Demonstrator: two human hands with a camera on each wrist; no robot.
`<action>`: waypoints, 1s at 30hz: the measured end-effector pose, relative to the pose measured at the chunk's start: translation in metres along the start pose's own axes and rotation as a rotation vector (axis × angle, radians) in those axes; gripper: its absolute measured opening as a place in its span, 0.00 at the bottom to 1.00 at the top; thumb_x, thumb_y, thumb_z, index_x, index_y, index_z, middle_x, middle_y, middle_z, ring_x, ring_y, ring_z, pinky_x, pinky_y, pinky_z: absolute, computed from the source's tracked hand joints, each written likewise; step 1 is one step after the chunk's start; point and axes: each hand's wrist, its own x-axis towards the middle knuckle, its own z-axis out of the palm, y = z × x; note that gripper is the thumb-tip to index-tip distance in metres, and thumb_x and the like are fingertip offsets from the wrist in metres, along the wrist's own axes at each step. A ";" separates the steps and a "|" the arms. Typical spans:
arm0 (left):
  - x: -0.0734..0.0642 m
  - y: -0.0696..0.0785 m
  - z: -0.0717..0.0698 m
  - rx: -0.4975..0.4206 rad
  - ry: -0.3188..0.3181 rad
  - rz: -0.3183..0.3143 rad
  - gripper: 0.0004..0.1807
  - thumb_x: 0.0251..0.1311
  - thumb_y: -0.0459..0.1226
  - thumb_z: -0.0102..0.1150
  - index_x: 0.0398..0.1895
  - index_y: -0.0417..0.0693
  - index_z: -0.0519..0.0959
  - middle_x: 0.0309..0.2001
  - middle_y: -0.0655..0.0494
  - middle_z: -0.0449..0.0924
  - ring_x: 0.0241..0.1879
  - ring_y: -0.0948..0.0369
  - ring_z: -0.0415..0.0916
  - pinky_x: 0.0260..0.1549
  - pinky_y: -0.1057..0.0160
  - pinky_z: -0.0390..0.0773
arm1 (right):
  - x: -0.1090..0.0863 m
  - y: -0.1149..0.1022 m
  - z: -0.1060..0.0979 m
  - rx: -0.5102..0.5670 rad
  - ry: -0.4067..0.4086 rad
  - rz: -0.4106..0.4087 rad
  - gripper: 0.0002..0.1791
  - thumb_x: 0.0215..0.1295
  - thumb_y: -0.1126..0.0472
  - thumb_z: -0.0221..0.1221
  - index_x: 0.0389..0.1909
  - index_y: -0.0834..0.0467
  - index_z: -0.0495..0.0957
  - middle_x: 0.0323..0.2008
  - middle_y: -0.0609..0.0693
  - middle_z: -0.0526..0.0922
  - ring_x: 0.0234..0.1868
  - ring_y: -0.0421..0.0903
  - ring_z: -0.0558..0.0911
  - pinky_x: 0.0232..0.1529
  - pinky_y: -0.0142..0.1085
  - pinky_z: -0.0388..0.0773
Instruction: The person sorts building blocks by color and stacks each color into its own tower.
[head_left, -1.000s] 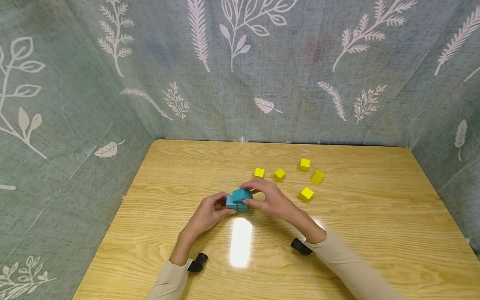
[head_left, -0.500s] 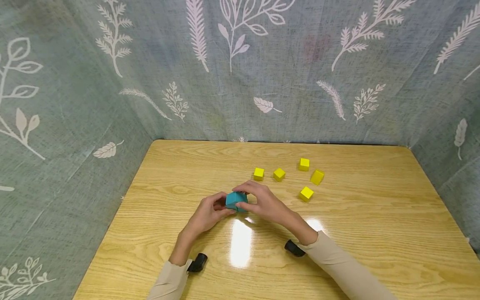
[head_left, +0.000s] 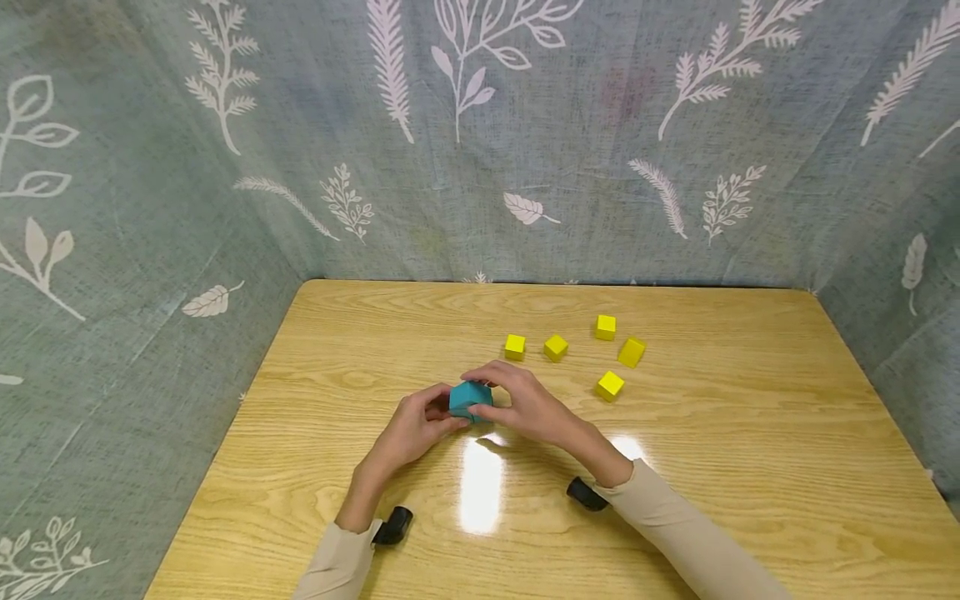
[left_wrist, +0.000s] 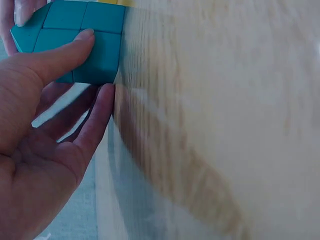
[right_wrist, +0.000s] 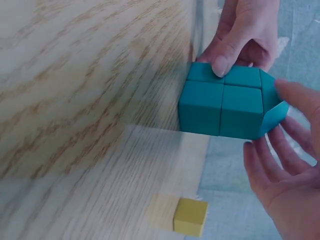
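A small stack of teal cubes (right_wrist: 200,107) stands on the wooden table, two wide and two high in the right wrist view. On top sits a teal roof-shaped block (right_wrist: 269,92) with sloping faces, lined up with the cubes. My left hand (head_left: 412,429) grips the lower part of the stack from the left; its thumb (left_wrist: 75,50) lies across the cube faces. From the right, my right hand (head_left: 532,408) pinches the roof-shaped block between thumb and fingers. In the head view that hand hides part of the stack.
Several yellow cubes lie scattered behind and to the right of the stack, the closest being a yellow cube (head_left: 515,347) just beyond my right hand. The wooden table (head_left: 712,433) meets a patterned cloth (head_left: 480,208) at its back and sides.
My right hand has moved left and set the roof-shaped block down squarely over the cubes; one second ago it was offset to the right. My left hand has stayed in place.
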 end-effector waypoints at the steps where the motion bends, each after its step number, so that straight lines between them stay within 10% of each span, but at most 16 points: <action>1: 0.000 0.000 0.000 0.011 0.005 -0.006 0.25 0.61 0.28 0.71 0.62 0.38 0.77 0.51 0.44 0.82 0.52 0.48 0.81 0.50 0.59 0.84 | 0.000 0.000 -0.001 -0.001 0.002 -0.004 0.26 0.67 0.63 0.70 0.63 0.64 0.77 0.57 0.59 0.80 0.55 0.52 0.80 0.55 0.51 0.81; 10: -0.008 0.016 -0.002 0.190 0.088 -0.033 0.42 0.60 0.42 0.76 0.73 0.37 0.66 0.62 0.41 0.74 0.56 0.48 0.77 0.52 0.51 0.83 | -0.011 -0.005 -0.013 0.003 0.092 -0.020 0.23 0.68 0.63 0.69 0.62 0.62 0.77 0.57 0.59 0.81 0.57 0.58 0.80 0.58 0.54 0.79; 30: -0.007 0.081 0.018 0.269 0.221 0.248 0.31 0.62 0.37 0.74 0.67 0.45 0.74 0.61 0.50 0.76 0.59 0.49 0.75 0.57 0.45 0.78 | -0.050 -0.021 -0.038 -0.010 0.224 0.032 0.14 0.72 0.64 0.64 0.56 0.55 0.81 0.52 0.47 0.84 0.53 0.51 0.83 0.57 0.43 0.81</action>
